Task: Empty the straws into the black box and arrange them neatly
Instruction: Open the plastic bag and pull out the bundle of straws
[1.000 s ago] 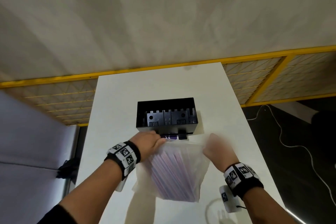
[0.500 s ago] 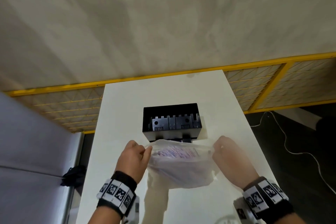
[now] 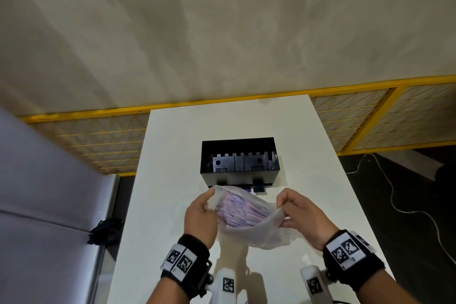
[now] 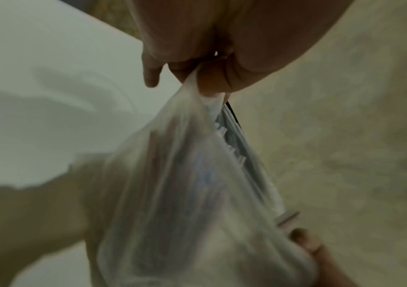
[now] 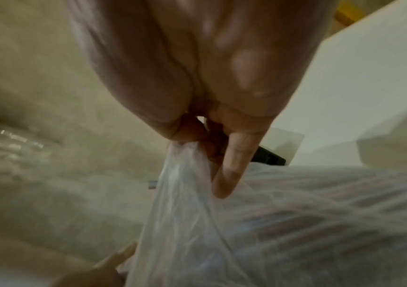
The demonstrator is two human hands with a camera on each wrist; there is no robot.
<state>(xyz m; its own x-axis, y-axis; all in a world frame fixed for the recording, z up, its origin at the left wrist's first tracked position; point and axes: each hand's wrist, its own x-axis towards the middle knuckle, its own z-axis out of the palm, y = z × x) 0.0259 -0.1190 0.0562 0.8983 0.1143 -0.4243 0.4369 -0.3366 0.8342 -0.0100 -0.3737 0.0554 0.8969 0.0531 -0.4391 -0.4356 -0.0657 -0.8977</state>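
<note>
A clear plastic bag (image 3: 256, 232) full of purple-and-white straws (image 3: 237, 211) hangs between my hands above the white table (image 3: 172, 155), just in front of the black box (image 3: 238, 179). My left hand (image 3: 201, 215) pinches the bag's left rim and my right hand (image 3: 299, 212) pinches its right rim, so the mouth gapes toward the box. In the left wrist view the thumb and fingers of my left hand (image 4: 204, 79) nip the film of the bag (image 4: 185, 194). In the right wrist view my right hand (image 5: 197, 143) grips the bag (image 5: 221, 223). The box is open-topped with notched dividers inside.
The narrow table has drop-offs on both long sides. A yellow mesh fence (image 3: 370, 116) runs behind its far end. A white cable (image 3: 399, 207) lies on the dark floor to the right, and a black object (image 3: 106, 231) lies beside a grey panel on the left.
Both hands lifted the bag off the table and pulled its rim apart, so the mouth is now spread wide and the straw ends show. The head view tilted slightly.
</note>
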